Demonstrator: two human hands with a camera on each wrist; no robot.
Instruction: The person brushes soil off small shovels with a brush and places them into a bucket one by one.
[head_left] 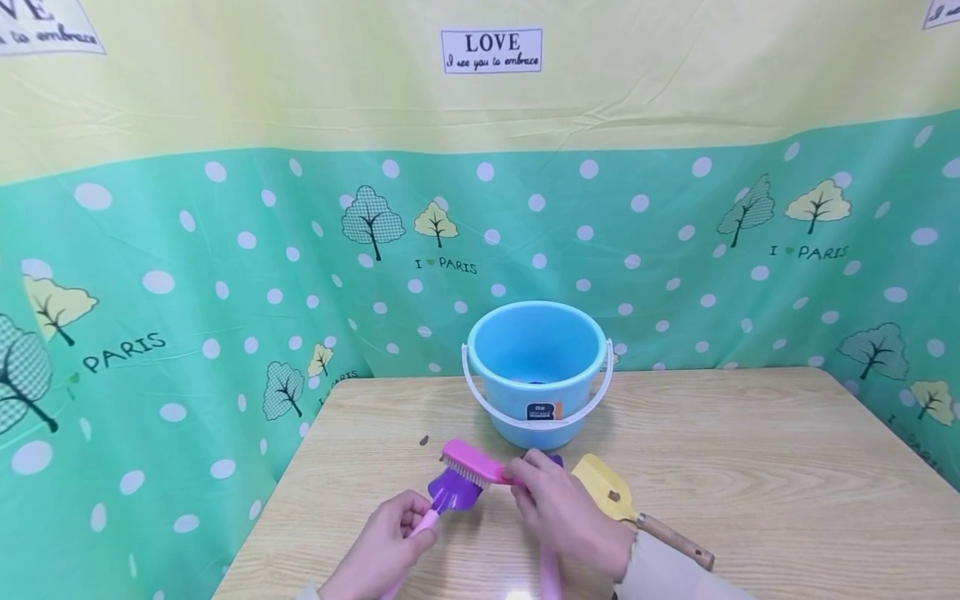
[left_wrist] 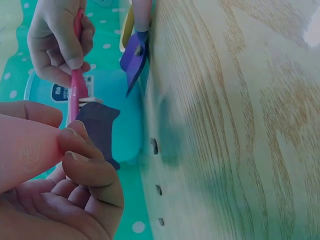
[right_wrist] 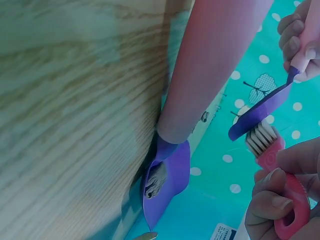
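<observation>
My left hand (head_left: 386,542) grips the pink handle of a small shovel with a purple blade (head_left: 454,493), held tilted above the table. In my right hand (head_left: 566,515) is a pink brush (head_left: 468,458), pinched by its handle, bristles (right_wrist: 261,139) against the purple blade. Beneath the right hand lies a second purple shovel (right_wrist: 172,187) with a pink handle, a dark clump (right_wrist: 156,180) on its blade. Just right of that hand, a yellow shovel (head_left: 597,483) with a wooden handle lies on the table, a small brown clump on it.
A light blue bucket (head_left: 543,400) with a white handle stands behind the hands. Several small dark bits (left_wrist: 154,146) lie on the wooden table (head_left: 757,475). A green and yellow curtain (head_left: 637,275) hangs round the table's back and sides.
</observation>
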